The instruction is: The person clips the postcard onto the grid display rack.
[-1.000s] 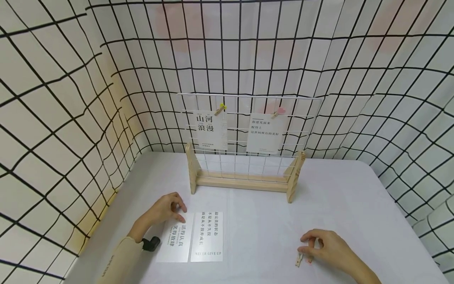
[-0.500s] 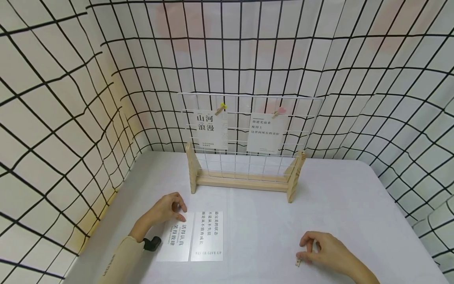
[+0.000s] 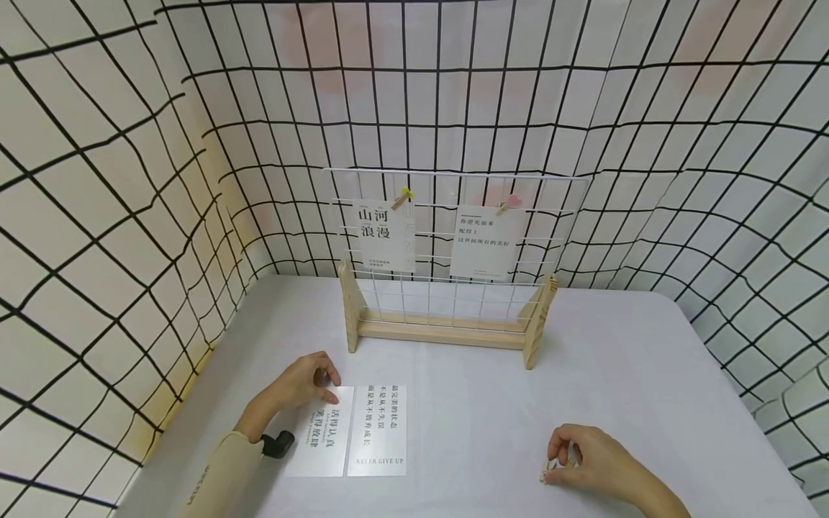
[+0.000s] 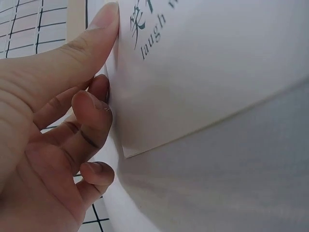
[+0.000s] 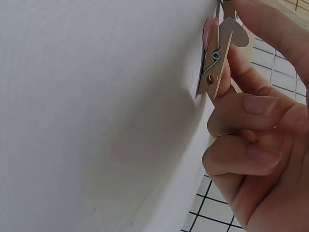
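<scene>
My left hand rests at the far edge of a white printed card lying on the table. Its thumb touches the card's edge in the left wrist view, with the other fingers loosely bent beside it. A second printed card lies to the right. At the table's right, my right hand pinches a small wooden clothespin between thumb and index finger, largely hidden in the right wrist view. Beside these fingers, a clothespin with a pink heart shows close to the tabletop.
Behind the hands stands a white wire grid rack on a wooden base. Two cards hang on it, the left card by a yellow-topped clothespin and the right card by a pink-heart clothespin. Black-gridded cloth walls surround the table.
My right hand has shifted slightly at the clothespins, and its thumb and index finger have closed on one. The left hand and both table cards have stayed in place.
</scene>
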A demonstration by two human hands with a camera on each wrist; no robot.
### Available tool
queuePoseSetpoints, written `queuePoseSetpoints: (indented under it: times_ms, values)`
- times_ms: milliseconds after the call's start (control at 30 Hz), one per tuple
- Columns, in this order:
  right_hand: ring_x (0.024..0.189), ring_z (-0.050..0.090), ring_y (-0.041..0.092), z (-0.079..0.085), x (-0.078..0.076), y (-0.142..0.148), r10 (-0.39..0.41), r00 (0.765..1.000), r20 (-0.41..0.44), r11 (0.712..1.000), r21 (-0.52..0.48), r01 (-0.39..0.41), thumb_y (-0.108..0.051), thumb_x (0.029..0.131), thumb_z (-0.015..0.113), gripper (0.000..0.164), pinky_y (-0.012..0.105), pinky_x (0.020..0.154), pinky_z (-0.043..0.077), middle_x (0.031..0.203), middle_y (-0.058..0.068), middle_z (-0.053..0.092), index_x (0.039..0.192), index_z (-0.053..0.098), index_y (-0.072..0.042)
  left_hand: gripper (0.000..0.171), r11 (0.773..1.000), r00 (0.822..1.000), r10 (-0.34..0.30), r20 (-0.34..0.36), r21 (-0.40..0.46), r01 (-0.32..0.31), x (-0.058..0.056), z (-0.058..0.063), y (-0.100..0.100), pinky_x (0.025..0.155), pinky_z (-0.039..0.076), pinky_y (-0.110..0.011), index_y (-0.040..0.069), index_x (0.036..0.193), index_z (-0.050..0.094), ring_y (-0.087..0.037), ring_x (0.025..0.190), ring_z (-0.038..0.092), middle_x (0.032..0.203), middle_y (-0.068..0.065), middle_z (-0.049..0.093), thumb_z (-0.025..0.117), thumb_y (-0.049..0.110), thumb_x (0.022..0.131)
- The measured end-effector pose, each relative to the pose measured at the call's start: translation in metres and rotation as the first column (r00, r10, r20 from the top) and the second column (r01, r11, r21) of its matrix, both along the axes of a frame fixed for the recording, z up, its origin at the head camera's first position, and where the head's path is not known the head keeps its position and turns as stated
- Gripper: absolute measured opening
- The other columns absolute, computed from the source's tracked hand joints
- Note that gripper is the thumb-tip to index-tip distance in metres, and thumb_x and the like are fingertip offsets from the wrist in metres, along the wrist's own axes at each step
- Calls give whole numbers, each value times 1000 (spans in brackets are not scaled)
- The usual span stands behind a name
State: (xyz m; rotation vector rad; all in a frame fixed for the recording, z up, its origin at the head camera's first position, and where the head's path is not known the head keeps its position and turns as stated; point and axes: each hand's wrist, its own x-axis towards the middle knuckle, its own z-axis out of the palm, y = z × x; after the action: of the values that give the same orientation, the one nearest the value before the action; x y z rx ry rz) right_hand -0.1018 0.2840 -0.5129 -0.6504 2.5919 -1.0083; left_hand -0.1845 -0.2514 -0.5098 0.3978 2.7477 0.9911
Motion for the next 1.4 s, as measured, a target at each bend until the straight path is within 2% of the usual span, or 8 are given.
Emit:
queuePoseSetpoints:
  times_ms: [367,567,667,800,1133,1267,1400]
  values:
    - [61,43,-5,1,1,-1,-2,1000,12,1000,-18,2,-43,81,87,31,20,55,39,78,-12,59,89,65,-23,34,998,996,58,74,-2,-58,6,6,4,65,43,-22,10,88,67,-15,77,51,83,0,60,94,5,69]
    - [62,44,-5,2,1,-1,-11,999,36,1000,-11,11,-44,81,87,31,21,55,39,79,-11,59,89,65,-22,32,999,994,47,94,4,-47,6,8,4,64,46,-22,10,89,68,-14,75,54,81,0,63,93,5,71]
    - [61,44,-5,2,2,-1,-5,1000,28,1000,-15,5,-42,81,87,31,21,55,39,79,-11,59,89,65,-22,29,1000,997,25,73,11,-26,6,9,1,64,44,-22,9,90,71,-14,75,53,83,0,65,93,6,71]
    - [61,44,-5,2,2,0,-9,1000,23,1000,-13,9,-44,80,87,32,20,55,39,78,-13,59,88,65,-23,24,1000,1000,-9,4,14,9,5,13,-5,64,40,-21,9,92,76,-14,74,50,85,0,68,92,9,74]
    - [56,42,-5,2,-2,0,1,998,55,998,-68,3,-37,81,87,26,20,52,39,71,-15,60,87,68,-22,12,998,994,-8,-111,58,14,1,25,-18,67,43,-21,11,94,82,-12,75,52,89,1,75,81,3,86]
    - [54,41,-4,4,-2,-1,-19,997,69,995,-99,25,-29,83,87,18,22,50,37,68,-10,64,89,73,-19,9,997,991,17,-132,76,-7,-1,31,-20,64,42,-21,11,92,83,-11,73,51,90,-3,78,83,6,85]
    - [52,42,-4,7,0,-1,-29,995,98,991,-125,41,-27,88,83,15,23,49,37,64,-5,68,92,75,-15,6,992,990,78,-116,112,-65,-2,40,-19,61,39,-21,9,89,84,-12,70,49,91,-7,79,84,6,84]
